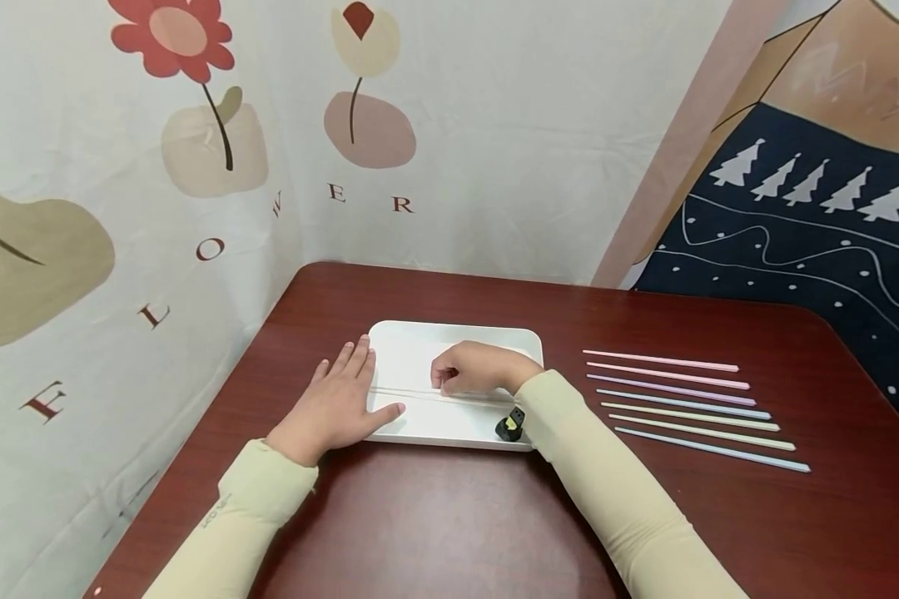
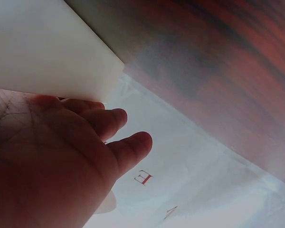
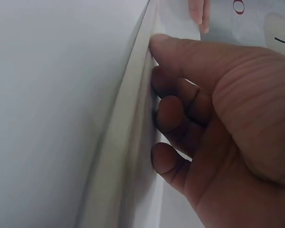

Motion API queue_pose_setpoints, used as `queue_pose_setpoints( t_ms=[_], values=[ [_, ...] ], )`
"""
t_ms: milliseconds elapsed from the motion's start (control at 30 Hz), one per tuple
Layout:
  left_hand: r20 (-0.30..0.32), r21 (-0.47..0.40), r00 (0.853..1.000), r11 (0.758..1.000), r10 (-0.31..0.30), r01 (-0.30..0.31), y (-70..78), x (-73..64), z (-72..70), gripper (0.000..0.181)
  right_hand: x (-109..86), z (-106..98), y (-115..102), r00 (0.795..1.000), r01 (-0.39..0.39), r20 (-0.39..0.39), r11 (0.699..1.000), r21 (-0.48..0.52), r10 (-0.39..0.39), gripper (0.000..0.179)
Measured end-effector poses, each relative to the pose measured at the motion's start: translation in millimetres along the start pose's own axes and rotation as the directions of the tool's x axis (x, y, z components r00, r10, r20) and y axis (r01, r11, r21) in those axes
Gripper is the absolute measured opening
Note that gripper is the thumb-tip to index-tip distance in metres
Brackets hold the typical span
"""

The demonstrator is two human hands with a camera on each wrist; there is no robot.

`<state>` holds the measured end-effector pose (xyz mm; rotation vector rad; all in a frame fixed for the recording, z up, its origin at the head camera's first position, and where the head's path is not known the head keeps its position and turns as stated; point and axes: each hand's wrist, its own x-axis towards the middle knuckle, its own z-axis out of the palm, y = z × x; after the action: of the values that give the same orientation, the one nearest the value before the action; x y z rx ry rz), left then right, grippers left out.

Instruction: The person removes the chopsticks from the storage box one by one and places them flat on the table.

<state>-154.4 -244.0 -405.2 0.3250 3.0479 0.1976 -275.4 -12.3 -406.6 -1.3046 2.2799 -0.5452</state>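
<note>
A white tray [image 1: 457,426] with rounded corners lies on the table, and thin cream chopsticks [image 1: 400,392] stretch across it from left to right. My left hand [image 1: 337,408] rests at the tray's left side, fingers straight and spread, thumb over the surface. In the left wrist view, the fingers [image 2: 115,121] lie beside the tray's edge [image 2: 99,76]. My right hand [image 1: 479,368] reaches over the tray with its fingers curled. Seen from the right wrist, thumb and fingertips [image 3: 164,47] pinch at the side of a cream chopstick [image 3: 126,128].
Several pastel chopsticks [image 1: 689,409], in pink, purple, blue and pale green, lie in a row on the dark red table [image 1: 434,516] to the right. A small black-and-yellow object [image 1: 509,426] shows by the right cuff. Printed cloths [image 1: 494,166] hang behind and at the left.
</note>
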Motion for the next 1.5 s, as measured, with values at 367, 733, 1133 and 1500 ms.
queue_pose_setpoints(
  t_ms=[367,733,1133,1500],
  values=[
    [0.009,-0.002,1.000,1.000,-0.008,0.008,-1.9,1.3,0.7,0.101,2.3,-0.1,1.4,0.998,-0.002,-0.065,1.000,-0.012,0.001,0.013],
    [0.012,0.001,1.000,1.000,-0.010,0.010,-2.3,1.7,0.4,0.101,5.4,2.6,0.9,0.997,0.002,-0.080,0.999,-0.046,-0.006,0.015],
    [0.022,0.000,1.000,1.000,-0.014,0.014,-1.1,2.5,-0.6,0.102,7.0,2.3,1.7,0.994,-0.021,-0.109,0.999,-0.050,0.016,0.011],
    [0.022,0.006,1.000,1.000,-0.009,0.009,-1.4,3.7,2.1,0.102,4.3,1.5,5.8,0.990,-0.029,-0.136,0.999,-0.040,0.024,0.014]
  ],
)
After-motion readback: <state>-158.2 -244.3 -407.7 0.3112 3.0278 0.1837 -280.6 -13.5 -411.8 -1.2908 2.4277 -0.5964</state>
